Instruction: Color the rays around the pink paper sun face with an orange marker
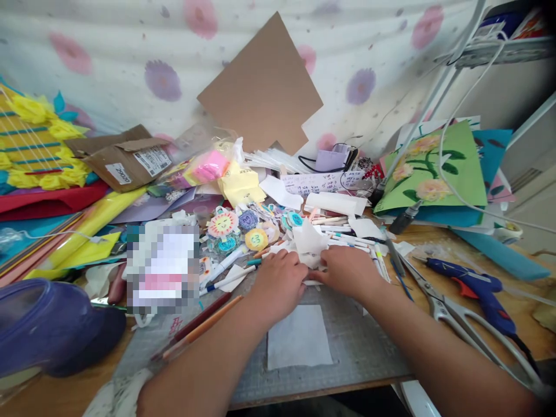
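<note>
My left hand point(278, 284) and my right hand point(347, 271) rest close together at the far edge of a grey cutting mat point(356, 347). Between their fingertips lies a small white paper scrap point(313, 282); both hands pinch or press it, and the grip itself is hidden. Just beyond the fingers a pile of white paper offcuts point(309, 240) is heaped up. A white paper square point(299, 337) lies on the mat below my wrists. Colourful round paper cut-outs point(223, 224) with faces sit further back on the left.
Large scissors point(452, 315) and a blue glue gun point(478, 289) lie to the right. Pens and pencils point(204, 324) lie left of the mat. A purple shoe point(47, 324) sits far left. Cardboard point(264, 87), coloured paper sheets and a green flower picture point(430, 168) crowd the back.
</note>
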{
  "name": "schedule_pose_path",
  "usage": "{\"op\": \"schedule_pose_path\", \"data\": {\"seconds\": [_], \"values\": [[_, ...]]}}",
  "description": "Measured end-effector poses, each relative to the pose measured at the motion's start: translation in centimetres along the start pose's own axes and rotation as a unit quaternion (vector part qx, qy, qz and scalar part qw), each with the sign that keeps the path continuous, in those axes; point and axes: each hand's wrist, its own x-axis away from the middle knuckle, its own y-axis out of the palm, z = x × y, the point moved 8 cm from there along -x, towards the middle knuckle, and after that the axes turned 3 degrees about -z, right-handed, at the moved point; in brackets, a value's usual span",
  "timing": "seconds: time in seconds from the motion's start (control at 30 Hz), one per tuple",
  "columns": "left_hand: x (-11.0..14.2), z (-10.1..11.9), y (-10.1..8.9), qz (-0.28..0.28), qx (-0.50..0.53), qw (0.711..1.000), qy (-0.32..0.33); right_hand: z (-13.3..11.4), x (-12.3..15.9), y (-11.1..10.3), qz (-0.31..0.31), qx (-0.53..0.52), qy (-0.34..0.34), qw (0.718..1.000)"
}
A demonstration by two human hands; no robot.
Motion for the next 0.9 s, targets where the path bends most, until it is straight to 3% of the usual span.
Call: {"op": "schedule_pose_path", "data": {"seconds": [0.23,0.37,0.47,0.57,0.67,0.8,0.9], "values": [[0.2,-0.5,-0.5,-0.011,-0.009,1.000,0.001,-0.3,-1.4,0.4,-0.072,0.039,-0.006,0.997],[0.3,-1.0,-0.4,-0.013,-0.012,1.000,-0.013,0.4,-1.6,0.8,-0.065,0.015,-0.006,0.998],[0.3,-1.3,-0.1,-0.016,-0.013,1.000,-0.024,2.2,-1.0,-0.3,-0.042,-0.016,0.002,0.999],[0.3,-1.4,-0.1,-0.015,-0.010,1.000,-0.025,4.7,0.8,-2.4,-0.029,-0.057,-0.009,0.998],[0.3,-1.5,-0.2,-0.009,-0.007,1.000,-0.028,6.2,3.8,-3.5,-0.054,-0.103,-0.040,0.992],[0.4,-1.6,-0.2,-0.003,-0.002,0.999,-0.035,6.4,7.4,-2.1,-0.080,-0.131,-0.054,0.987],[0.4,-1.6,-0.2,0.001,0.001,0.999,-0.033,5.7,9.0,-0.1,-0.050,-0.130,-0.051,0.989]]}}
